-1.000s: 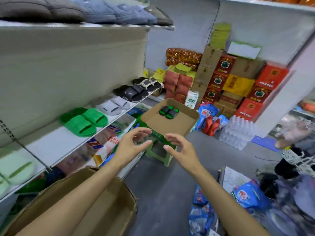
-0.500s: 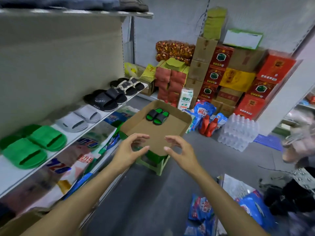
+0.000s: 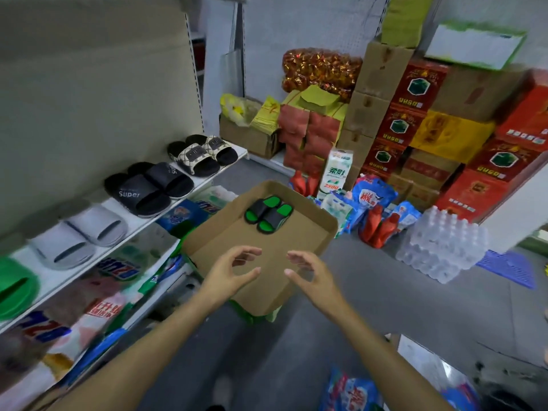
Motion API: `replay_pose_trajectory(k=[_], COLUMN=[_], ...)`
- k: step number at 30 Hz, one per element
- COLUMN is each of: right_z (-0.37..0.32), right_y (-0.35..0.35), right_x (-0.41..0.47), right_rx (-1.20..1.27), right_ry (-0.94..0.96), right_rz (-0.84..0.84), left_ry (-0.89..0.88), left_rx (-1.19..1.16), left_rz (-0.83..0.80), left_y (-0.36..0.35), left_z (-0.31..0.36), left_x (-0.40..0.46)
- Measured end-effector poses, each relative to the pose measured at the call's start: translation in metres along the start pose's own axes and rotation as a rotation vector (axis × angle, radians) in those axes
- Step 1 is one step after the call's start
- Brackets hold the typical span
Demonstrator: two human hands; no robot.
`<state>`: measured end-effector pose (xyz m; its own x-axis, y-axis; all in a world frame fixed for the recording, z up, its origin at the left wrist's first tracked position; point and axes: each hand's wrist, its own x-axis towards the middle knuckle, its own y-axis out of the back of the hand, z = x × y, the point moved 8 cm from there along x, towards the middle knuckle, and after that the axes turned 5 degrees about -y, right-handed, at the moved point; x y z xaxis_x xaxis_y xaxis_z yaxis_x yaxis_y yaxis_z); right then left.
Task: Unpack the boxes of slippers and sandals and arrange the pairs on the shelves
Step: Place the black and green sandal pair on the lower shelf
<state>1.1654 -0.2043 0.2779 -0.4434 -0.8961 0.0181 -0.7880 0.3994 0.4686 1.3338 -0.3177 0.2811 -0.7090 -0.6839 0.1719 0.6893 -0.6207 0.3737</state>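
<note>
Hands reach out over the near edge of a shallow cardboard box (image 3: 314, 241): the left hand (image 3: 228, 275) and right hand (image 3: 314, 277) face each other, fingers loosely curved and apart, each grip holding nothing. At the far end of the box lies a black-and-green pair of slippers (image 3: 268, 213). Along the shelf (image 3: 204, 175) on the left stand, from far to near, patterned sandals (image 3: 203, 154), black "Super" slides (image 3: 148, 188), grey slides (image 3: 80, 235) and a green slipper (image 3: 14, 287) cut off by the left edge.

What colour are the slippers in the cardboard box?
Black with green insoles, seen in the head view.
</note>
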Motion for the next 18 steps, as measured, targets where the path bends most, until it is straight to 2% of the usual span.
replay_pose_trajectory(k=[8,18], right_z=[0.099,0.250], right_y=[-0.022,-0.080], right_x=[0.128,0.312], right_rx=[-0.005,0.106], right_ry=[-0.200,-0.635], right_rz=[0.004,-0.024], left_ry=[0.167,0.381], left_rx=[0.050,0.146], left_rz=[-0.142,-0.278], left_y=[-0.023,-0.036], left_z=[-0.118,-0.310], left_x=[0.136,0.336])
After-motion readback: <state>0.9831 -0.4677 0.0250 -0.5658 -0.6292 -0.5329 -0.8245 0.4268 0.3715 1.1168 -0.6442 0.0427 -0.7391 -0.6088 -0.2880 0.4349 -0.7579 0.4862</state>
